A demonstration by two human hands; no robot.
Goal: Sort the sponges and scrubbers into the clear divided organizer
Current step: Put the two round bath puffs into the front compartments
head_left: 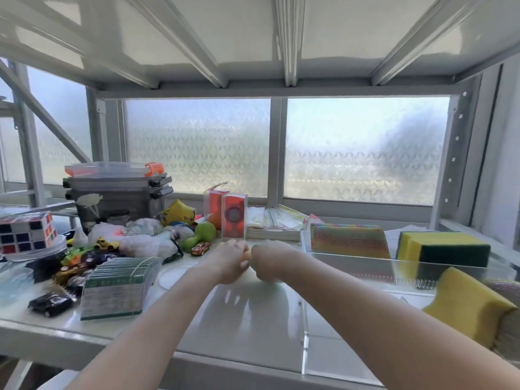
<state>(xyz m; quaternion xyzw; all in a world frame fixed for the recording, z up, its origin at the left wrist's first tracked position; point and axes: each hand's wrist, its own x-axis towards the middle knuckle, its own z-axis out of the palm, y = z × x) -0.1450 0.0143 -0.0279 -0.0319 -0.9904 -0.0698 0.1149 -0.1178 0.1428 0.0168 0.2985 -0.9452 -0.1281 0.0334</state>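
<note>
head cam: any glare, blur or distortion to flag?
Head view: backlit by the frosted window; glare and hand reflections on the shelf surface; wide-angle bowing of the overhead beams; motion blur softens both hands, left hand, right hand, and the clutter at left.

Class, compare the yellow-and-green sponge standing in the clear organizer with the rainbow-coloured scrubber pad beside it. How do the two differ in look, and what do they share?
The yellow-and-green sponge shows two plain blocks of colour, yellow foam with a dark green face; the rainbow scrubber pad has a woven, multicoloured surface. The sponge looks thicker and blockier, the pad flatter. The sponge sits further right, the pad nearer the hands. Both stand on edge inside the clear organizer, at its far end.
</note>
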